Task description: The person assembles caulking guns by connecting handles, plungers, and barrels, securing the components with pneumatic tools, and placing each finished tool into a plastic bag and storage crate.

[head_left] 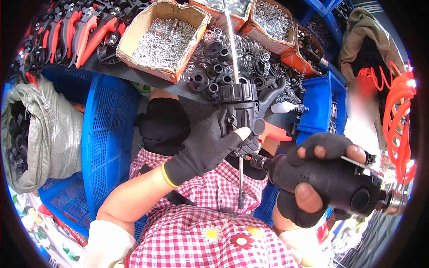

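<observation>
My left hand (208, 145), in a black fingerless glove, is wrapped round the black body of a caulking gun (243, 116). Its ribbed collar (237, 93) is at the far end, and a long metal rod (233, 49) runs through it toward my apron. A red trigger (275, 132) sticks out on the right. My right hand (319, 178), gloved the same way, grips a black air screwdriver (330, 178) lying sideways. Its bit end (258, 161) points left at the near end of the gun body; whether it touches a screw cannot be made out.
Ahead, the dark bench (111, 73) carries a carton of small screws (165, 47), a carton of nuts or washers (272, 20), loose springs and black rings. Red-and-black handles (85, 35) pile up at far left. Blue crates (111, 134) flank me; a red coiled hose (397, 120) hangs right.
</observation>
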Demonstrator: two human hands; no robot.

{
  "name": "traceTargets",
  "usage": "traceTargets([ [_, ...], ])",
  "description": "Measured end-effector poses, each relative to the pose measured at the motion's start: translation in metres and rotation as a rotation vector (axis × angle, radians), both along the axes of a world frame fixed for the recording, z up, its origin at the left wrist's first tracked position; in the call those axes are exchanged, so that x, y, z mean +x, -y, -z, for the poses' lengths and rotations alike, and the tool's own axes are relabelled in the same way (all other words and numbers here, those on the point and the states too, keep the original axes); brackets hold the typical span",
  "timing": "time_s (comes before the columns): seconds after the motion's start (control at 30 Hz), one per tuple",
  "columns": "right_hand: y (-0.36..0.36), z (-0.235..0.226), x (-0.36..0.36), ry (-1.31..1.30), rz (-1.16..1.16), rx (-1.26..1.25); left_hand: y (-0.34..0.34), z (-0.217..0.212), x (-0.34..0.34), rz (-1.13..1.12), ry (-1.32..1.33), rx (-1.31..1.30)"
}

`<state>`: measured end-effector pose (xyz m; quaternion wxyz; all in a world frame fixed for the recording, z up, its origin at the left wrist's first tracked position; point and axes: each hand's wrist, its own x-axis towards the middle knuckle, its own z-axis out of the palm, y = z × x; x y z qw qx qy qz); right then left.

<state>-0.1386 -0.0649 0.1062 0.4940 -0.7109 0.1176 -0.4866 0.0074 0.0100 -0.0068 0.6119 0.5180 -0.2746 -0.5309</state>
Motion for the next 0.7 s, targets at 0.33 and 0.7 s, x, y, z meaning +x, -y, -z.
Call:
traceTargets([
  [0.33,0.021,-0.019,0.006,0.033,-0.129,0.15,0.0,-0.002,-0.002,-0.092,0.187,-0.051],
  [0.7,0.305,0.052,0.16,-0.262,0.538,-0.047,-0.123,-0.044,-0.017,-0.452,0.474,-0.083],
])
